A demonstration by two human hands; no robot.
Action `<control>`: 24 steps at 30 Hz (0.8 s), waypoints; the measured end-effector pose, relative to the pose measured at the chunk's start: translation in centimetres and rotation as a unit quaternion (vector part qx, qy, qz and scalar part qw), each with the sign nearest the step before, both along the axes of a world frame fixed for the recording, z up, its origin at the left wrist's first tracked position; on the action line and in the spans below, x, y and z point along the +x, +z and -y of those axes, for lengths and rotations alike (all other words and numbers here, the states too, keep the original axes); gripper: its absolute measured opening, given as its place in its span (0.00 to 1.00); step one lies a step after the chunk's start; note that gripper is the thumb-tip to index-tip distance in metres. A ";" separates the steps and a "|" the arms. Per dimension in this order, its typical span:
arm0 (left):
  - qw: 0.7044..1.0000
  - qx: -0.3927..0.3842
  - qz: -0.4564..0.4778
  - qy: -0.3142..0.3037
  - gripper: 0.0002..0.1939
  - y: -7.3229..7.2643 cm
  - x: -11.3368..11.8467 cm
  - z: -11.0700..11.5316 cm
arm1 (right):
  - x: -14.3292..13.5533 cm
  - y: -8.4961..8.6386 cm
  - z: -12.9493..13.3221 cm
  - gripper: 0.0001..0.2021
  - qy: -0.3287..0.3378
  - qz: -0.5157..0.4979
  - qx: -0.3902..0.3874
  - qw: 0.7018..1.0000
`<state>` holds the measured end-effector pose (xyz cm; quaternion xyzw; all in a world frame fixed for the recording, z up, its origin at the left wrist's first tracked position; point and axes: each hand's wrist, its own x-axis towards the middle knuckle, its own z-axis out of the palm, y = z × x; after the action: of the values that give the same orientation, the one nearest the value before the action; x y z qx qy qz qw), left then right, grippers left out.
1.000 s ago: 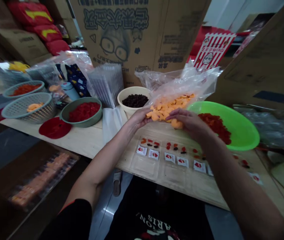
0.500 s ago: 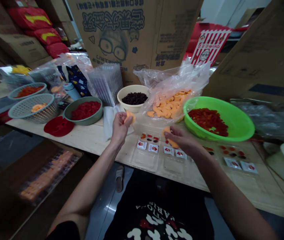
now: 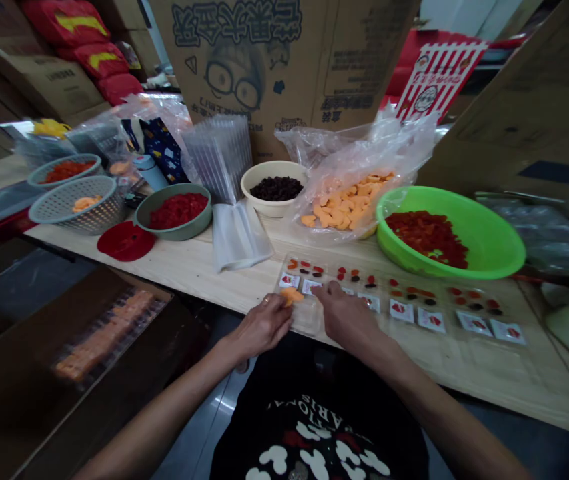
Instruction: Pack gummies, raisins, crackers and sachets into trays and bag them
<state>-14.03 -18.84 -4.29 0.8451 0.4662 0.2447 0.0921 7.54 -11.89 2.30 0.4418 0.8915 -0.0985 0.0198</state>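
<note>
My left hand [image 3: 268, 325] is closed at the fingertips on a flat orange shaped piece [image 3: 292, 296]. It holds the piece above the leftmost clear plastic tray [image 3: 307, 316], close to the small white packets [image 3: 289, 281] lying in it. My right hand [image 3: 345, 313] is over the neighbouring tray, fingers bent and pointing left towards the left tray. What it holds, if anything, is hidden behind the fingers. Small red, orange and dark pieces [image 3: 305, 268] sit in the far compartments of the trays.
Behind the trays, a plastic bag of orange pieces [image 3: 349, 207] stands between a cream bowl [image 3: 250, 193] of dark pieces and a bright green basin [image 3: 499, 247] of red pieces. Leftward are clear plastic sleeves [image 3: 241, 237], a grey-green bowl [image 3: 199, 227] and a basket [image 3: 109, 217].
Both hands have come down and nearer to the leftmost tray. The left hand has brought its orange piece over that tray. Orange pieces seen in the right hand earlier are out of sight now.
</note>
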 end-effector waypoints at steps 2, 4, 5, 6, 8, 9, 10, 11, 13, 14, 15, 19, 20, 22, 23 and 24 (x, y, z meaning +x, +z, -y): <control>1.000 0.000 0.001 -0.005 0.12 0.2 0.1 0.2 | -1.1 -0.2 1.3 0.24 0.037 0.054 0.019 0.998; 0.999 0.015 0.029 0.044 0.12 0.4 0.2 0.1 | -1.6 -0.5 2.0 0.27 0.083 0.043 -0.007 0.996; 0.996 0.021 0.046 0.075 0.12 0.4 0.2 -0.1 | -1.6 -0.6 2.0 0.30 0.100 0.019 -0.030 0.994; 0.993 0.023 0.057 0.098 0.12 0.5 0.2 -0.3 | -1.4 -0.6 1.7 0.31 0.103 -0.010 -0.053 0.993; 0.992 0.011 0.060 0.108 0.13 0.4 0.3 -0.8 | -0.5 -0.5 0.8 0.30 0.062 -0.059 -0.070 0.994; 0.993 0.002 0.057 0.099 0.14 0.3 0.4 -1.1 | 0.1 -0.4 0.2 0.27 0.031 -0.068 -0.068 0.995; 0.994 -0.005 0.056 0.088 0.13 0.1 0.4 -1.3 | 0.6 -0.3 -0.2 0.24 0.004 -0.069 -0.064 0.996; 0.995 -0.008 0.058 0.085 0.13 -0.1 0.4 -1.5 | 1.0 -0.3 -0.5 0.22 -0.009 -0.064 -0.062 0.996; 0.992 -0.009 0.068 0.104 0.11 -0.5 0.6 -1.7 | 1.4 -0.5 -0.6 0.20 -0.001 -0.049 -0.067 0.997; 0.990 -0.010 0.071 0.123 0.09 -0.8 0.6 -1.9 | 1.3 -0.7 -0.3 0.19 0.008 -0.040 -0.072 0.997; 0.987 -0.014 0.072 0.144 0.07 -1.0 0.7 -2.0 | 0.9 -1.0 0.0 0.17 0.012 -0.031 -0.074 0.997; 0.979 -0.032 0.061 0.191 0.07 -1.4 1.1 -2.5 | -1.5 -2.2 1.8 0.12 0.000 0.025 -0.066 0.998; 0.979 -0.034 0.055 0.192 0.09 -1.3 1.2 -2.5 | -2.1 -2.4 2.1 0.12 -0.003 0.036 -0.063 0.997; 0.981 -0.036 0.048 0.187 0.12 -0.8 1.3 -2.4 | -2.7 -2.5 2.2 0.14 -0.016 0.051 -0.064 0.997; 0.982 -0.036 0.049 0.179 0.12 -0.5 1.2 -2.3 | -2.6 -2.4 2.1 0.15 -0.024 0.049 -0.069 0.996; 0.984 -0.032 0.051 0.167 0.12 -0.2 1.1 -2.0 | -2.3 -2.3 1.8 0.15 -0.025 0.031 -0.079 0.996</control>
<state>-12.95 -16.83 -4.48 0.7384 0.6032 0.2843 0.1005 5.26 -13.66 0.03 0.4638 0.8687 -0.1549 0.0797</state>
